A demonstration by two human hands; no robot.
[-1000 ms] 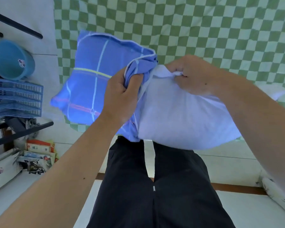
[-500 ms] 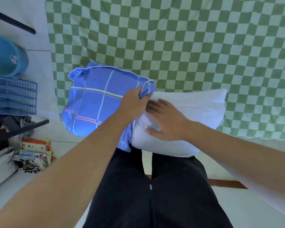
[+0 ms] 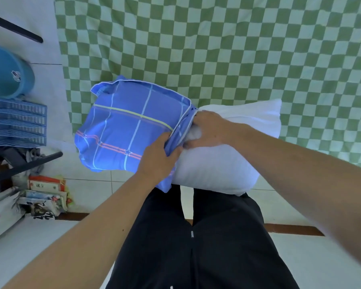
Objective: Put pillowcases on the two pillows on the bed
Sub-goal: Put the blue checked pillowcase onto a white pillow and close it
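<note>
Spreading across the far half of your view, the green checked bed sheet [image 3: 227, 49] lies under everything you handle. At its near edge, in front of your dark trousers [image 3: 196, 247], the white pillow [image 3: 227, 163] sits with its left end inside the blue plaid pillowcase [image 3: 123, 132], the right part bare. Your left hand [image 3: 156, 161] pinches the pillowcase's open hem, fingers clenched on the cloth. Your right hand [image 3: 211, 130] presses into the pillow just beside that hem, fingers curled into the stuffing. On the floor to the left stand a blue basin [image 3: 6, 74] and a blue rack [image 3: 17, 122].
</note>
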